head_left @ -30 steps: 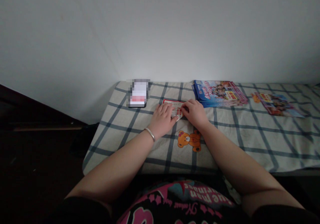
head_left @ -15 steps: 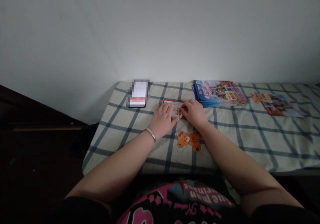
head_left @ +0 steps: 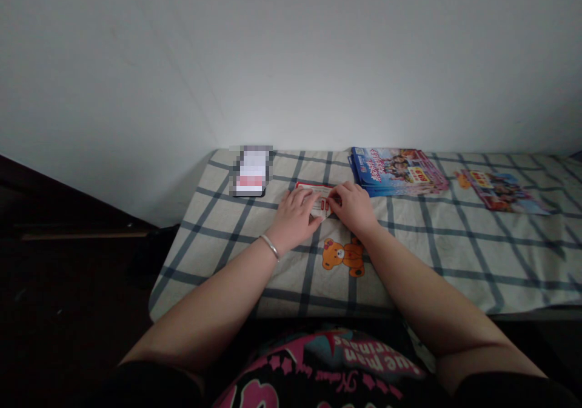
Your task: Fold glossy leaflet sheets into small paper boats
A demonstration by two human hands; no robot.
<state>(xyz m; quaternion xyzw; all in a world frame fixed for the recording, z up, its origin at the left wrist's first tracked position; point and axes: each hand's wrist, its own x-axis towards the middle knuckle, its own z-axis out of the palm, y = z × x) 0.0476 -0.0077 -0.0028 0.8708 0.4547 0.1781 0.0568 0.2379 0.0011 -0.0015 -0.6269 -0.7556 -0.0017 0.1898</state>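
A small white leaflet (head_left: pixel 323 205) with a red border and red printed boxes lies on the checked cloth, partly covered by both hands. My left hand (head_left: pixel 294 217) rests flat on its left part, fingers stretched out and thumb apart. At the leaflet's right edge my right hand (head_left: pixel 355 209) is closed, thumb and forefinger pinching the paper. Its other fingers are curled and partly hidden. Just beyond the right hand sits a stack of colourful flyers (head_left: pixel 400 171), blue on one side and pink on the other.
A checked tablecloth (head_left: pixel 422 238) with printed bears covers the table, which stands against a white wall (head_left: pixel 291 62). A phone (head_left: pixel 252 171), blurred over, lies at the back left. Farther right is a separate flyer (head_left: pixel 504 191).
My left hand has shifted slightly, its thumb a little lower and its fingers more slanted across the leaflet. The right hand keeps its pinch at the paper's edge.
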